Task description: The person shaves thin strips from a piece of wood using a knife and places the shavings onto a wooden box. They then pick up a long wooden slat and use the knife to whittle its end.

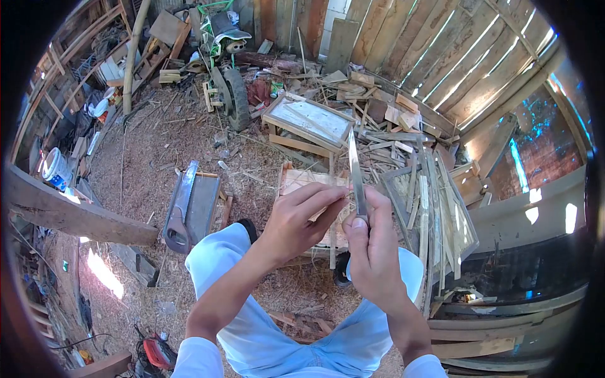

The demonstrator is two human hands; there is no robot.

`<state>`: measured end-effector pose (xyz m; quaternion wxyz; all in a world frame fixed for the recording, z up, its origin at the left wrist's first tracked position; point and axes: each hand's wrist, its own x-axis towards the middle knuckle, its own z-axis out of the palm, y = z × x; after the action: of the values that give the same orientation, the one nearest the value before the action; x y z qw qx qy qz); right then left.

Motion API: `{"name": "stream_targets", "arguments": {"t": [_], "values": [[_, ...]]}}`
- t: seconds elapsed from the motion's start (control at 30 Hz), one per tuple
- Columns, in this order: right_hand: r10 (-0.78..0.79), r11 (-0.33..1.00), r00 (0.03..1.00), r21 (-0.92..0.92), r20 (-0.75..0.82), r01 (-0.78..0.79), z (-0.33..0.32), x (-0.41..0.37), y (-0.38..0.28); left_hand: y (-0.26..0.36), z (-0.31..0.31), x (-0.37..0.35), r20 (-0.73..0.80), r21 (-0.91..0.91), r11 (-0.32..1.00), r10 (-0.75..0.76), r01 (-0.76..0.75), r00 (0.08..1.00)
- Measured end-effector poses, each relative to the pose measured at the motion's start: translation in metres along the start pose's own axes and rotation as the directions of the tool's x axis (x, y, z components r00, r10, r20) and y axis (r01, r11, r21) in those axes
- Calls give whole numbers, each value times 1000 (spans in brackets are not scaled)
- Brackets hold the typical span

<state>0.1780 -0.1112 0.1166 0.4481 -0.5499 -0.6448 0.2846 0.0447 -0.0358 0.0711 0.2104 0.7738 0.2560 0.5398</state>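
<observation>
My right hand (372,242) is closed around the handle of a knife (356,170), its long bright blade pointing up and away from me. The thumb lies along the base of the blade. Close beside the blade, my left hand (301,219) is closed, thumb and fingers pinched together; what they hold, if anything, is too small to make out. Below both hands, between my knees, sits a light wooden piece (301,179), partly covered by the hands. A narrow wooden strip (333,236) stands upright just left of my right hand.
A handsaw (183,205) lies on a dark framed board at left. Ahead are a wooden frame with a pale panel (309,118), a wheel (236,97) and piled wood scraps (391,113). Slats (428,208) lean at right. A red power tool (159,354) lies lower left.
</observation>
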Motion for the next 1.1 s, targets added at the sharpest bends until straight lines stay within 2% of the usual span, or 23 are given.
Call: {"name": "stream_targets", "arguments": {"t": [0.27, 0.37, 0.57, 0.67, 0.73, 1.03, 1.1], "values": [[17, 999, 1000, 43, -5, -17, 3, -2, 0, 2, 0, -2, 12, 29, 999, -25, 24, 1000], [16, 998, 1000, 54, -5, -15, 3, -3, 1, 1, 1, -2, -5, 36, 999, 9, -9, 1000], [-9, 999, 1000, -45, -8, 9, 1, -1, -4, 0, 0, -4, 28, 48, 999, 13, -14, 1000], [81, 995, 996, -53, 39, -79, 0, 1, -8, -2, 0, -4, 20, 47, 999, 15, -16, 1000], [4, 994, 999, -111, 37, 0, 2, 2, -5, -3, 1, -4, 7, 25, 999, 47, -47, 999], [48, 994, 998, -96, 27, -45, 5, 1, -8, 10, -5, 0, 72, 97, 995, 11, -18, 997], [34, 994, 999, -103, 18, -32, 6, 2, -7, 6, -5, -1, 73, 58, 997, 38, -42, 997]]}}
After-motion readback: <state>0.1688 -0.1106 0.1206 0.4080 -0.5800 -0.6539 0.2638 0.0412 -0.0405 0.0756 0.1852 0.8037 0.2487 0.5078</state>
